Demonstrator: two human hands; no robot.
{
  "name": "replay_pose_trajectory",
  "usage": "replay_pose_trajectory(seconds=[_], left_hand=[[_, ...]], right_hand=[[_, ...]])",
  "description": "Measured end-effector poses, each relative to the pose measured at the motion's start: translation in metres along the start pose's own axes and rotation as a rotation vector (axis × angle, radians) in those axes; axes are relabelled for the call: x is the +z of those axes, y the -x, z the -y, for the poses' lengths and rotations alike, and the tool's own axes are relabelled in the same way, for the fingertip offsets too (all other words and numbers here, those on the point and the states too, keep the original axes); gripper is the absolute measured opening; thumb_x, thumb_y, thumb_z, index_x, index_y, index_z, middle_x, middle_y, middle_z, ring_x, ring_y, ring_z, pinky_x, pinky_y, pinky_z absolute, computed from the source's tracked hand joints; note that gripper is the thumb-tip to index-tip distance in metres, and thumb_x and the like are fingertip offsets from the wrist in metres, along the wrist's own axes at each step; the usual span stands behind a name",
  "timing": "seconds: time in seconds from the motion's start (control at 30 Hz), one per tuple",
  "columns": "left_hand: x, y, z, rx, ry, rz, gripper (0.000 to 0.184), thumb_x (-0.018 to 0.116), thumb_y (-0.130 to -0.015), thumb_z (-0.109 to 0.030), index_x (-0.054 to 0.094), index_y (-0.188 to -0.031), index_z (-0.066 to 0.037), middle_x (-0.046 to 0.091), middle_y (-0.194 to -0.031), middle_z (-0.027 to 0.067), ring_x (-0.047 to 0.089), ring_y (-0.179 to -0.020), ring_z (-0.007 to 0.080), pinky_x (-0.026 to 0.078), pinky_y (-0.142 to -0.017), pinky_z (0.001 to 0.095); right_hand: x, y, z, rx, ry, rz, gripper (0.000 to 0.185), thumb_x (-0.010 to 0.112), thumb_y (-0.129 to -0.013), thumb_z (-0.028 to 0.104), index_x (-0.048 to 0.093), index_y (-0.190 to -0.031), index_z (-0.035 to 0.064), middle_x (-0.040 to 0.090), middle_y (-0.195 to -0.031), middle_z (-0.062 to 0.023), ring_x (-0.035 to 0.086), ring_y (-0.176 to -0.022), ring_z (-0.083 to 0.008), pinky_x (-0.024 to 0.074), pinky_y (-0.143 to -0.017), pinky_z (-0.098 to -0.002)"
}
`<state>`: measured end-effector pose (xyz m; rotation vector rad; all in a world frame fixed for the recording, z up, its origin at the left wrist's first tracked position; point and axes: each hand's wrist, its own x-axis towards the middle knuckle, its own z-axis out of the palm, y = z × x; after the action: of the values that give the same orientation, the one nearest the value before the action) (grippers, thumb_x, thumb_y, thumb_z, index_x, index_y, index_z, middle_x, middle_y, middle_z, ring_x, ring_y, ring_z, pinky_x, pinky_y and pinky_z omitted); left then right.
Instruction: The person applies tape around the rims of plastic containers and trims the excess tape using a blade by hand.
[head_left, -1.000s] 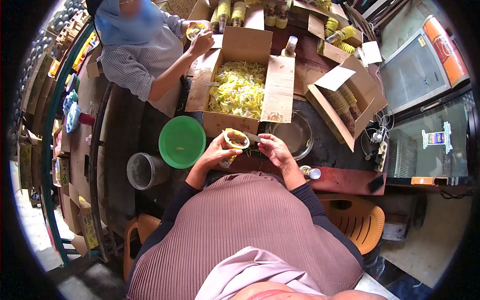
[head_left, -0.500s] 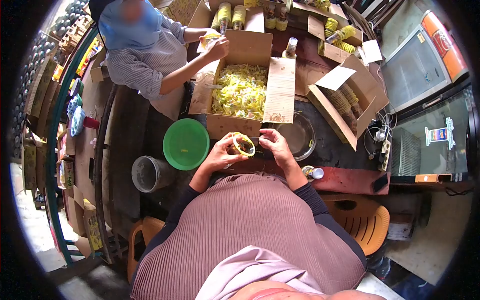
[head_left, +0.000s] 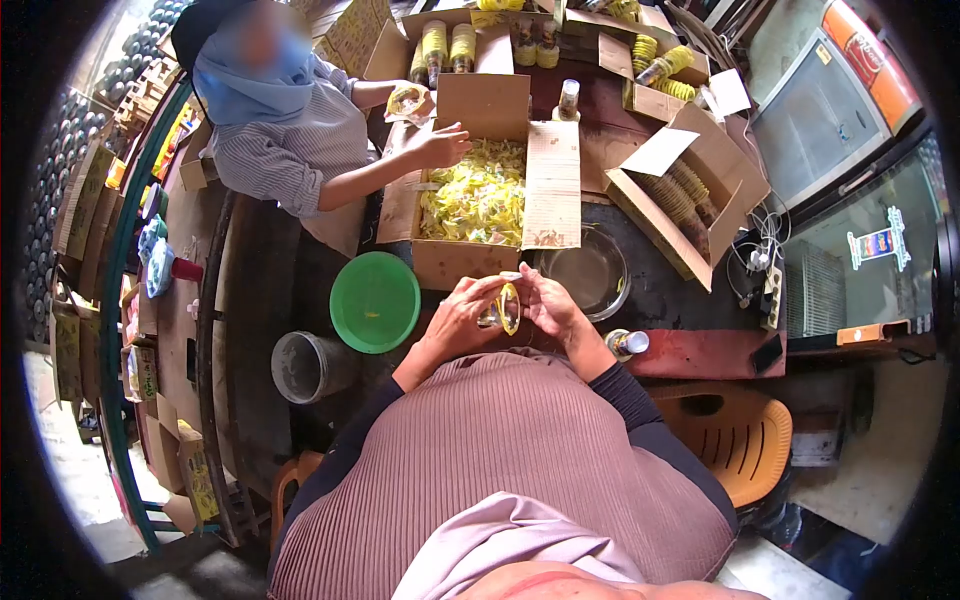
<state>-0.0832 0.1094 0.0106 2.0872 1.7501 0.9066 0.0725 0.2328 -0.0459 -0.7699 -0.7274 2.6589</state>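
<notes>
In front of my lap, my left hand is wrapped round a clear plastic cup with a yellow rim, tipped so its mouth faces right. My right hand is up against the rim from the other side, its fingertips meeting those of the left hand at the top. Whether anything small sits between the right fingers is hidden. Just beyond both hands stands an open cardboard box full of small yellow pieces that look like wrappers or labels.
Left lie a green basin and a grey bucket. A clear bowl, a small bottle and a phone are right. Another box holds stacked cups. Across, a co-worker's hand hovers by the box.
My right hand has come left to the cup from a short gap away. The cup has turned to face right. The co-worker's one hand has moved over the box.
</notes>
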Motion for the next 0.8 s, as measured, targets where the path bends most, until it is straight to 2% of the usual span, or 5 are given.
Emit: replay_pose_trajectory(seconds=[0.2,0.33,0.47,0.6,0.8], left_hand=[[0.001,0.0,0.001,0.073,-0.028,0.015,0.064,0.076,-0.063,-0.015,0.055,-0.122,-0.003,0.048,-0.13,0.0089,0.054,-0.103,0.0282,0.048,-0.089,0.0374],[-0.004,0.001,0.004,-0.115,0.27,-0.085,0.054,0.079,-0.064,-0.014,0.058,-0.113,-0.001,0.046,-0.122,0.0125,0.057,-0.1,0.0244,0.052,-0.085,0.0357],[-0.021,-0.002,0.017,-0.208,0.268,-0.125,0.059,0.081,-0.065,-0.014,0.056,-0.116,0.002,0.054,-0.104,0.0129,0.058,-0.098,0.0255,0.049,-0.086,0.0347],[-0.032,-0.008,0.02,-0.24,0.275,-0.151,0.058,0.08,-0.069,-0.011,0.052,-0.117,0.004,0.057,-0.104,0.0114,0.061,-0.095,0.0197,0.052,-0.081,0.0317],[-0.033,-0.009,0.027,-0.379,0.238,-0.179,0.065,0.079,-0.07,-0.021,0.044,-0.12,0.003,0.065,-0.095,0.0175,0.065,-0.087,0.0268,0.052,-0.078,0.0351]], right_hand=[[0.005,-0.009,0.006,-0.121,0.027,-0.048,0.031,0.045,-0.099,0.026,0.057,-0.115,0.0025,0.065,-0.103,-0.0086,0.062,-0.095,-0.0166,0.0495,-0.086,-0.0355],[-0.005,-0.014,0.023,-0.273,-0.001,-0.081,0.032,0.041,-0.1,0.027,0.055,-0.116,0.0032,0.064,-0.101,-0.0072,0.062,-0.092,-0.0168,0.0503,-0.082,-0.0346],[0.002,-0.005,0.033,-0.441,0.227,-0.229,0.03,0.044,-0.1,0.025,0.059,-0.114,0.0034,0.064,-0.096,-0.0071,0.061,-0.085,-0.0127,0.0494,-0.077,-0.0298],[0.005,-0.001,0.032,-0.684,0.838,-0.346,0.02,0.056,-0.094,0.018,0.064,-0.096,-0.0005,0.06,-0.082,-0.0052,0.056,-0.072,-0.0109,0.0451,-0.068,-0.027],[0.025,0.015,0.035,-0.914,1.317,-0.297,0.015,0.064,-0.084,0.006,0.063,-0.098,-0.0013,0.055,-0.084,-0.0116,0.057,-0.074,-0.0232,0.0462,-0.067,-0.0336]])
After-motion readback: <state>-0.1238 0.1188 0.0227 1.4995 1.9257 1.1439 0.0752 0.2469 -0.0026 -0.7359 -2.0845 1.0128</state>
